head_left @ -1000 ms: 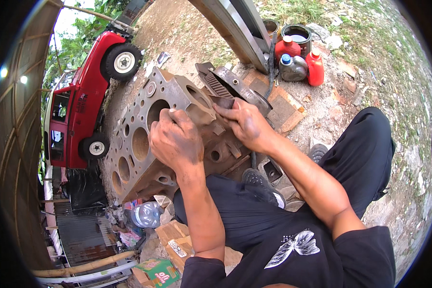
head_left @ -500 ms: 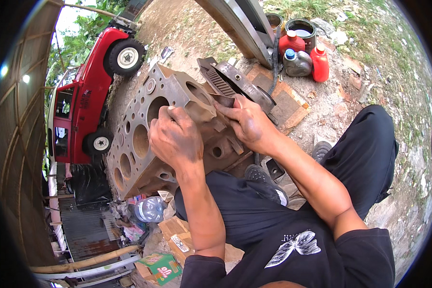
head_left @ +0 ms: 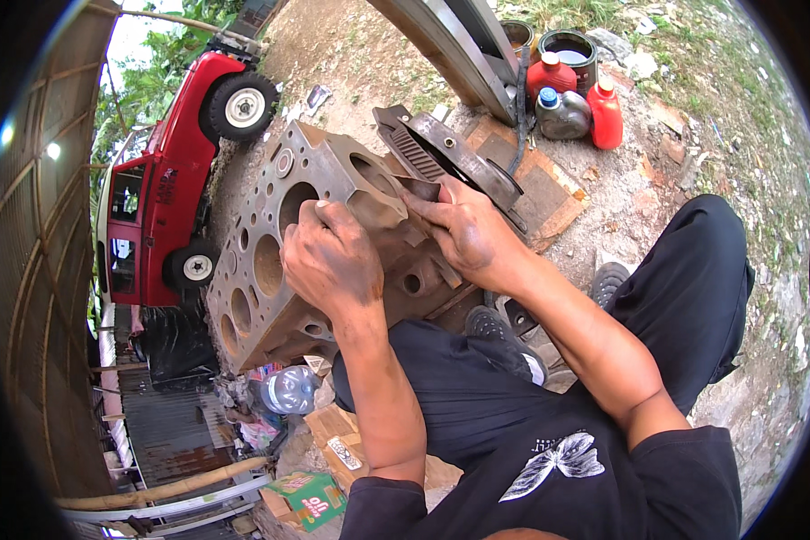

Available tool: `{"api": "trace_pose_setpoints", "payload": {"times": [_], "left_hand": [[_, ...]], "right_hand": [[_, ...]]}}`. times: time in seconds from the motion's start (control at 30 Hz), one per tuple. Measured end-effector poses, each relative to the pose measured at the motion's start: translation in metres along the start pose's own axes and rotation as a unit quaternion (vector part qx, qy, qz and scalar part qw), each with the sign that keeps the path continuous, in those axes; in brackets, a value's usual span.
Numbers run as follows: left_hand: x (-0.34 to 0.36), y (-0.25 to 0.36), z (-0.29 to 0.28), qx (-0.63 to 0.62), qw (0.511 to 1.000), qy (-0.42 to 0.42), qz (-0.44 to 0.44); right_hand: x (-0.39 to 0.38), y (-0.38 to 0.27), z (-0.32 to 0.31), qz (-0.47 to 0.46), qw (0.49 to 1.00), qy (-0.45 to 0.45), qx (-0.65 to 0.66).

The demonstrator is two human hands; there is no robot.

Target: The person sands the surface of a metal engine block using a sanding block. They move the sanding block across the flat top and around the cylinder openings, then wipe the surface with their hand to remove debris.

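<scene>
A rusty grey engine block (head_left: 245, 283), its top face pierced by several round bores and holes, lies tilted in front of me beside my legs. My left hand (head_left: 331, 256) is closed over the block's edge below the largest visible bore; whatever its curled fingers hold is hidden. My right hand (head_left: 468, 229) is closed on a small dark flat piece (head_left: 421, 189) against the block's upper right corner, fingers stretched toward that corner. Just behind it lies a dark metal part with a ribbed face and a round plate (head_left: 445, 148).
A red off-road vehicle (head_left: 157, 220) stands left. Beyond the block are a steel beam (head_left: 450, 49), red jugs (head_left: 607, 117), a grey bottle (head_left: 562, 117) and an open can (head_left: 569, 54) by cardboard (head_left: 544, 202). A plastic water bottle (head_left: 288, 391) and green box (head_left: 304, 495) lie lower left.
The surroundings sit slightly shifted in the picture, mostly upward and to the right. Both hands keep nearly the same grip and place on the block.
</scene>
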State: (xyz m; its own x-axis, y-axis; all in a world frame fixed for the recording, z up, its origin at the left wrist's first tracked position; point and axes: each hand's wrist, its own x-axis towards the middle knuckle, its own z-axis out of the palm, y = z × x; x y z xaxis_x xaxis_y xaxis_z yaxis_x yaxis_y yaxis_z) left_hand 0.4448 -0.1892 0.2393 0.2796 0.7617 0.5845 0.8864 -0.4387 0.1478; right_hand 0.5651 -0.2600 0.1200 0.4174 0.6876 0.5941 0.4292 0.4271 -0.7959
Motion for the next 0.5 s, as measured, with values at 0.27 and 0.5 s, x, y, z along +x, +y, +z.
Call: {"api": "trace_pose_setpoints", "payload": {"times": [0.27,0.5], "left_hand": [[-0.005,0.001,0.000,-0.015,1.000,-0.004,-0.005],[-0.001,0.001,-0.001,-0.003,1.000,-0.001,0.002]], "right_hand": [[0.000,-0.002,-0.005,0.030,0.999,-0.029,-0.017],[0.000,-0.013,-0.011,0.032,0.998,-0.056,-0.023]]}}
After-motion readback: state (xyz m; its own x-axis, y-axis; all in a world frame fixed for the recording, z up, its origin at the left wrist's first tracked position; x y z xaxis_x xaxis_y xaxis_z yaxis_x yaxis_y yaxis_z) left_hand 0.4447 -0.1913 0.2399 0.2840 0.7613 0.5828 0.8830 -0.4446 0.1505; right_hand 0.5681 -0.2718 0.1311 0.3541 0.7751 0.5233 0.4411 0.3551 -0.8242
